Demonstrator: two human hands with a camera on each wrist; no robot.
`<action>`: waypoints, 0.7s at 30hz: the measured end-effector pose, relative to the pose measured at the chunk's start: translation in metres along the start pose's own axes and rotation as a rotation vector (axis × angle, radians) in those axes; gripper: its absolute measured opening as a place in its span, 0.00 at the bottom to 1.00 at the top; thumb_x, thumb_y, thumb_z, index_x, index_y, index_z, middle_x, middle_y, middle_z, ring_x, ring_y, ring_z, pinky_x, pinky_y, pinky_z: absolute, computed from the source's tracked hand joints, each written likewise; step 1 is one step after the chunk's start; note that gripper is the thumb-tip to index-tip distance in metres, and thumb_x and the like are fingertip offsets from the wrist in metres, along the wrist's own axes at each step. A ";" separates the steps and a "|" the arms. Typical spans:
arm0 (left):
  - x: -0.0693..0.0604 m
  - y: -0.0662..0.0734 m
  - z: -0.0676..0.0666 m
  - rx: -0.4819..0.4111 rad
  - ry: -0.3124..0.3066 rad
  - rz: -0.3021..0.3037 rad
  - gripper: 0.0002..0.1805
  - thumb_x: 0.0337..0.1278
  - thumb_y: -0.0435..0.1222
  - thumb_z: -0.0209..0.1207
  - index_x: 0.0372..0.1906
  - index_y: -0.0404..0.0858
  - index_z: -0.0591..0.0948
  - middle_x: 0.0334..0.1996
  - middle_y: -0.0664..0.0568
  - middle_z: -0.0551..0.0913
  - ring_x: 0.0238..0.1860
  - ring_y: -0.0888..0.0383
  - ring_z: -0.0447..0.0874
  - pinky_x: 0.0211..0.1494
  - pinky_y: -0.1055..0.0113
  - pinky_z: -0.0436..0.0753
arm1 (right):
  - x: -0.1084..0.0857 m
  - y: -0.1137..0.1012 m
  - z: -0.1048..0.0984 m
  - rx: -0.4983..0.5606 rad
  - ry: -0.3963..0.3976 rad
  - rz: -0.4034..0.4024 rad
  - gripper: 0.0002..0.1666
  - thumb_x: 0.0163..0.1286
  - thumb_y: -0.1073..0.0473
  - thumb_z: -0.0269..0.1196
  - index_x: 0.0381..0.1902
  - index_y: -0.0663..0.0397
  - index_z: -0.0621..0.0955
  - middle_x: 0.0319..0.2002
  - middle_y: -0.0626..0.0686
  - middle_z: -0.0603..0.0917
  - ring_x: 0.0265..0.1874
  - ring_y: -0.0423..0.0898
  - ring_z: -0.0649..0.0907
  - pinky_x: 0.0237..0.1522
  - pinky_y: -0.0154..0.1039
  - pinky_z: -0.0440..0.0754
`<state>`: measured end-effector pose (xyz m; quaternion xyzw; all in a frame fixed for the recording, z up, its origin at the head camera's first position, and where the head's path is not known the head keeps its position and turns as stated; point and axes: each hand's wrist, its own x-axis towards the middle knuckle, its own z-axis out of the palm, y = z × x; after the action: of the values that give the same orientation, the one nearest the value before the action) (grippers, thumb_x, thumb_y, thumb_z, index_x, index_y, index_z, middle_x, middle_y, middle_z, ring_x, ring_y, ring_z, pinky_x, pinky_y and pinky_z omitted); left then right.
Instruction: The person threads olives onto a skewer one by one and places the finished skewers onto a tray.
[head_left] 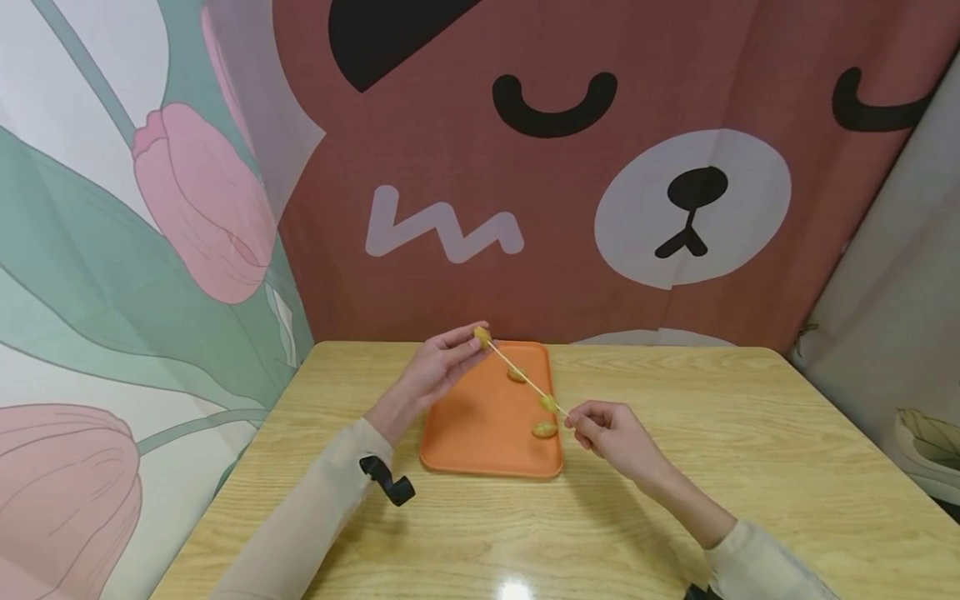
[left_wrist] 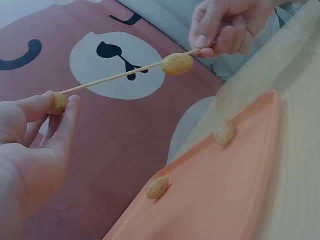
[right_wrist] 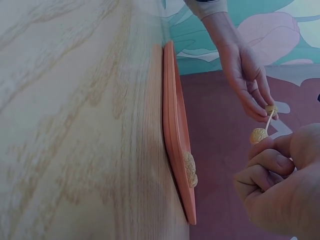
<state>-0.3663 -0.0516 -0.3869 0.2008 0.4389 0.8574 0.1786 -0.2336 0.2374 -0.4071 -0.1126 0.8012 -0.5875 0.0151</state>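
Between the two hands, a thin wooden skewer slants above the orange tray. My right hand pinches its near end between thumb and fingers. A golden-brown, wrinkled oval food piece is threaded on the stick close to the right fingertips. At the other end, my left hand pinches a similar food piece between thumb and fingers. The skewer's far end meets that piece; how deep it goes in is hidden. Two more oval pieces, one farther back and one nearer, lie on the tray.
The orange rectangular tray sits on a light wood-grain table, below the hands. Behind the table hangs a curtain with a bear print, and a floral cloth hangs on the left.
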 end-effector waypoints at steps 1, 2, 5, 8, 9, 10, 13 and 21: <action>0.000 -0.001 0.001 0.007 -0.004 -0.003 0.24 0.73 0.22 0.52 0.70 0.24 0.69 0.65 0.35 0.73 0.69 0.37 0.69 0.66 0.57 0.74 | 0.000 0.000 0.000 0.000 0.000 -0.002 0.12 0.80 0.62 0.57 0.43 0.68 0.82 0.23 0.56 0.75 0.16 0.41 0.63 0.17 0.34 0.60; -0.001 -0.002 0.002 0.014 -0.006 -0.005 0.24 0.73 0.22 0.53 0.71 0.23 0.69 0.66 0.36 0.72 0.69 0.38 0.69 0.66 0.57 0.73 | 0.000 0.001 0.000 -0.001 -0.001 -0.004 0.12 0.80 0.62 0.57 0.42 0.67 0.82 0.23 0.56 0.74 0.16 0.41 0.63 0.17 0.34 0.59; -0.001 -0.005 0.004 0.037 -0.010 -0.021 0.25 0.73 0.22 0.53 0.71 0.23 0.68 0.68 0.37 0.71 0.69 0.39 0.70 0.66 0.57 0.74 | 0.001 0.002 0.000 -0.006 0.002 -0.002 0.12 0.80 0.62 0.57 0.42 0.67 0.82 0.22 0.55 0.74 0.15 0.41 0.62 0.16 0.33 0.59; -0.002 -0.009 0.006 0.044 0.006 -0.035 0.24 0.73 0.22 0.53 0.71 0.23 0.69 0.70 0.40 0.70 0.70 0.40 0.69 0.66 0.58 0.74 | 0.001 0.004 -0.001 -0.010 0.011 -0.002 0.12 0.80 0.62 0.57 0.42 0.65 0.83 0.21 0.54 0.74 0.15 0.41 0.62 0.16 0.33 0.59; -0.003 -0.010 0.006 0.040 0.011 -0.040 0.25 0.73 0.23 0.53 0.71 0.23 0.68 0.70 0.41 0.70 0.71 0.40 0.67 0.66 0.58 0.74 | 0.001 0.004 -0.001 -0.008 0.015 -0.004 0.12 0.80 0.62 0.57 0.42 0.64 0.84 0.21 0.54 0.73 0.15 0.41 0.62 0.16 0.32 0.60; -0.003 -0.012 0.007 0.037 0.018 -0.042 0.24 0.73 0.23 0.54 0.70 0.23 0.69 0.71 0.42 0.70 0.71 0.41 0.66 0.66 0.58 0.74 | 0.001 0.004 -0.001 -0.006 0.020 -0.005 0.12 0.80 0.62 0.57 0.42 0.63 0.84 0.20 0.54 0.73 0.15 0.41 0.62 0.16 0.32 0.59; -0.003 -0.016 0.009 0.034 0.029 -0.045 0.24 0.73 0.23 0.54 0.70 0.22 0.68 0.71 0.43 0.70 0.73 0.41 0.63 0.67 0.58 0.73 | 0.002 0.004 -0.002 -0.004 0.026 -0.017 0.12 0.80 0.61 0.57 0.44 0.63 0.85 0.20 0.54 0.72 0.15 0.41 0.61 0.17 0.33 0.59; -0.005 -0.026 0.016 0.082 0.070 -0.045 0.16 0.70 0.22 0.57 0.59 0.22 0.78 0.61 0.41 0.79 0.63 0.46 0.77 0.67 0.56 0.73 | 0.002 0.004 -0.003 0.018 0.043 -0.028 0.13 0.80 0.62 0.57 0.46 0.65 0.85 0.19 0.53 0.72 0.14 0.41 0.60 0.17 0.32 0.58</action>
<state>-0.3508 -0.0288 -0.4010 0.1679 0.4839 0.8411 0.1738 -0.2369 0.2405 -0.4099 -0.1110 0.7942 -0.5973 -0.0092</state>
